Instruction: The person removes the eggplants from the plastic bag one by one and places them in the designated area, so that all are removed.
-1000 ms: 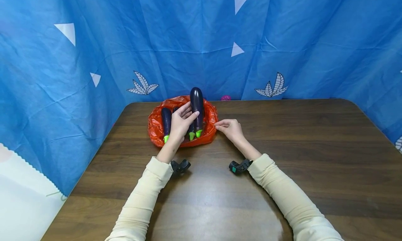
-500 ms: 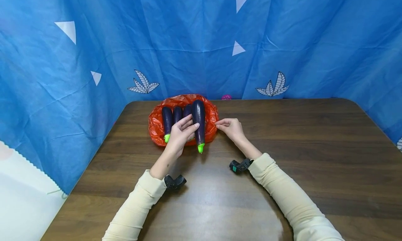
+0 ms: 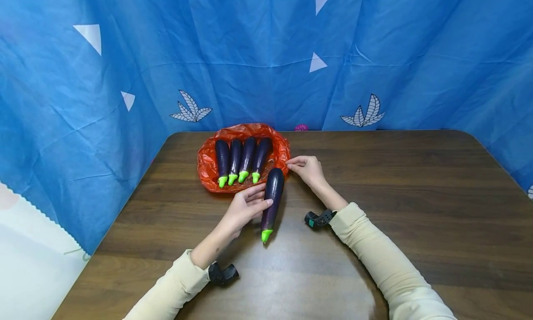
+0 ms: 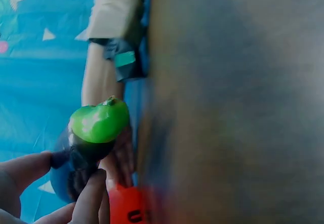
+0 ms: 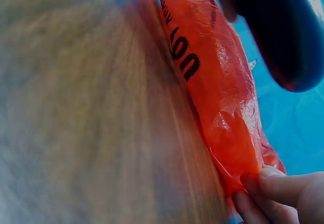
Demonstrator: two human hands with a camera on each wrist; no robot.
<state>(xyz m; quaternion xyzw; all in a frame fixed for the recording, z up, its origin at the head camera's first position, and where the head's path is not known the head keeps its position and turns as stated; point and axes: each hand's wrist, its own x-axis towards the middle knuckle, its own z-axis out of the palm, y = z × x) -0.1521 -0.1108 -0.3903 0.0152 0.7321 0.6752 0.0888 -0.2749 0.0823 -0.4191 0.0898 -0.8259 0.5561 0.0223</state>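
My left hand (image 3: 246, 208) grips a dark purple eggplant (image 3: 272, 197) with a bright green cap, held in front of the bag's near right edge. In the left wrist view the green cap (image 4: 101, 122) faces the camera, thumb and fingers around the body below it. My right hand (image 3: 307, 170) pinches the right rim of a red plastic bag (image 3: 205, 169), its rim spread wide. Inside the bag several eggplants (image 3: 247, 154) lie side by side, green caps toward me. The right wrist view shows black lettering on the bag's side (image 5: 217, 82) and the held eggplant (image 5: 283, 36) above it.
The bag stands near the back of a brown wooden table (image 3: 395, 195). Behind the table hangs a blue curtain (image 3: 258, 42) with white triangles and leaf prints. Something white with a scalloped edge (image 3: 33, 250) is at the left.
My left hand has lifted the eggplant out over the bag's near rim and drawn it toward me and slightly right. The right hand stays at the rim. The eggplants inside now show fully.
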